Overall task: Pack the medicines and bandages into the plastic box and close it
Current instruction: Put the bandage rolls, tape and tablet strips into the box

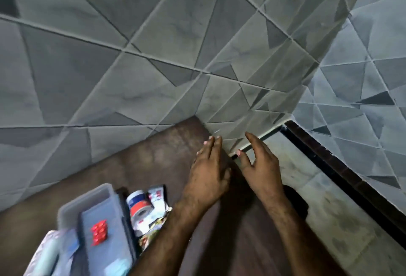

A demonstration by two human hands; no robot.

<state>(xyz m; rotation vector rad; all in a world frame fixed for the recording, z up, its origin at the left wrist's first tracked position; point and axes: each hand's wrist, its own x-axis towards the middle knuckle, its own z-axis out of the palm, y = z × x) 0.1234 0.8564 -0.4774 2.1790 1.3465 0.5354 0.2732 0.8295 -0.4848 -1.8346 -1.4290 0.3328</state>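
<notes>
A clear plastic box [72, 206] stands open at the lower left of the brown table, with a red blister strip [99, 232] lying inside and a grey tray or lid part [123, 231] across it. A bandage roll [140, 207] in red, white and blue wrapping and some medicine packets [157, 196] lie just right of the box. My left hand [208, 174] is stretched out flat over the table's far right corner, holding nothing. My right hand [261, 165] hovers beside it with fingers spread, also holding nothing. Both hands are well away from the box.
A grey wall of triangular tiles [153, 56] rises behind the table [153, 155] and turns a corner at the right. Pale floor [318, 187] with a black skirting strip [329, 165] lies to the right. Blurred pale packets [50, 253] lie at the bottom left.
</notes>
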